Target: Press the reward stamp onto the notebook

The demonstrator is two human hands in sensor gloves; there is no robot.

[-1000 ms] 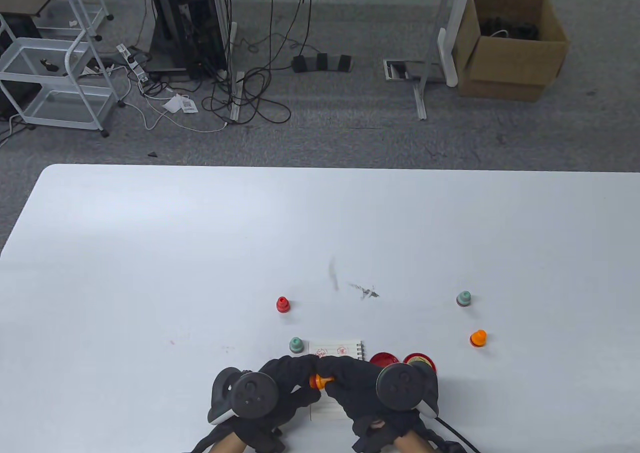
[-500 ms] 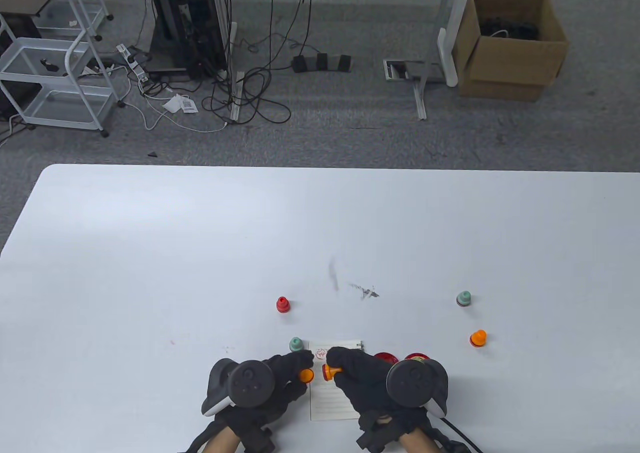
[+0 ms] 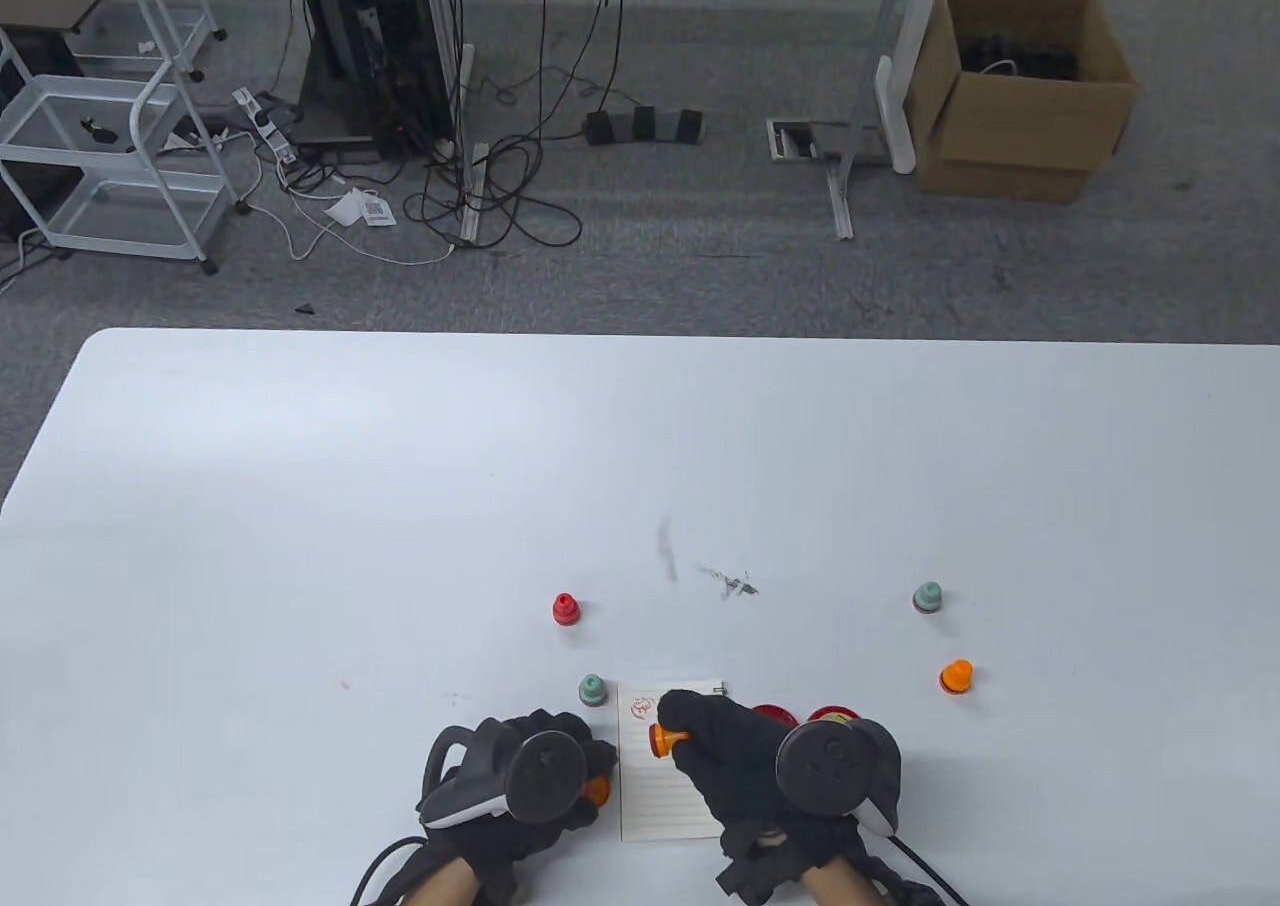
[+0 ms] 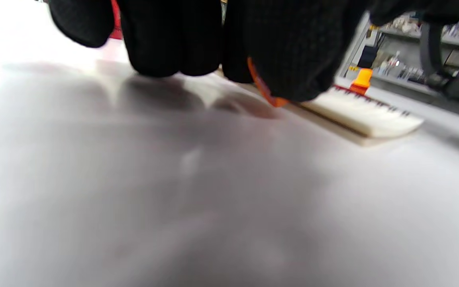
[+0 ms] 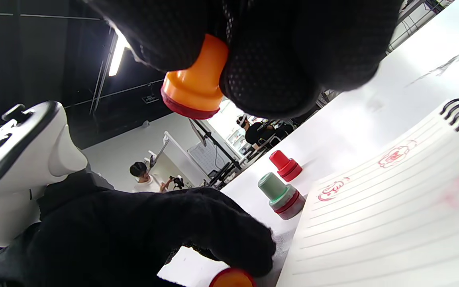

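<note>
Best w/ the stamp (image 5: 195, 89) turned face-down, square over a blank bit of the notebook (image 3: 665, 796), then pressed straight, no sliding. Right hand (image 3: 745, 756) pinching it above the page, face tilted sideways. Left hand (image 3: 535, 781) just beside the pad, curled on the orange cap (image 3: 597, 791).

A cardboard box (image 3: 1020, 86), a white cart (image 3: 100, 146) and tangled cables (image 3: 500, 186) sit on the floor beyond the table's far edge.
</note>
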